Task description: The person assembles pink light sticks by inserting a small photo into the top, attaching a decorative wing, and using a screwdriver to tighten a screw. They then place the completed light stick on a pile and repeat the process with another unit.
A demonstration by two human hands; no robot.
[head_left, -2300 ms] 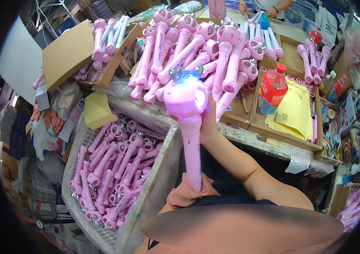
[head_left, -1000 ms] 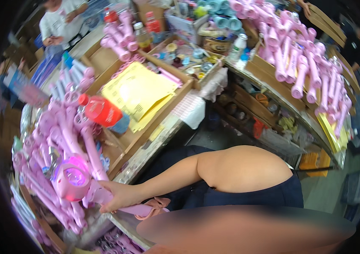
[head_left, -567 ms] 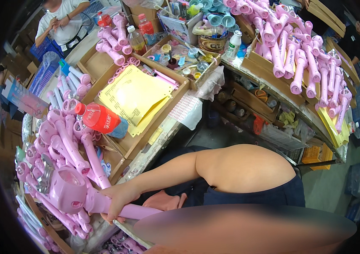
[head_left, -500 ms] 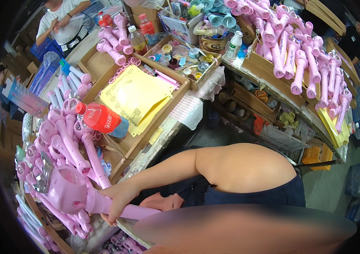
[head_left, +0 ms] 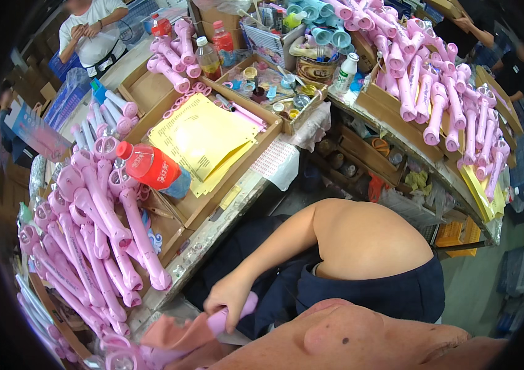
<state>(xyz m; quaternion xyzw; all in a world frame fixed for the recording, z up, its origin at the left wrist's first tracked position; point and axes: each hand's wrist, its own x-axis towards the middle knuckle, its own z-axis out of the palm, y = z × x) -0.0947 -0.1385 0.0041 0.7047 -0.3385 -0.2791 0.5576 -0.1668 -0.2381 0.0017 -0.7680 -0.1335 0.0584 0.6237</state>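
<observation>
My right hand (head_left: 228, 302) is closed round the handle of a pink toy wand (head_left: 251, 304) near the bottom of the view. The wand slants down to the left, with its rounded head low by the bottom edge. A salmon-coloured cloth (head_left: 175, 333) lies over the middle of its shaft. My left hand is hidden at the cloth, so its fingers do not show. Beside the wand, at the left, lies a big pile of similar pink wands (head_left: 92, 240) on the bench.
A tilted red-labelled bottle (head_left: 154, 166) lies by yellow sheets (head_left: 203, 139) in a cardboard tray (head_left: 212, 200). Behind stand paint pots (head_left: 289, 111) and a white bottle (head_left: 345, 71). More pink wands (head_left: 422, 92) heap up at the right. A person (head_left: 92, 37) stands at the far left.
My right hand has moved right with the wand, away from the pile. The wand has dropped lower, and the cloth now lies over its shaft. The view has shifted slightly.
</observation>
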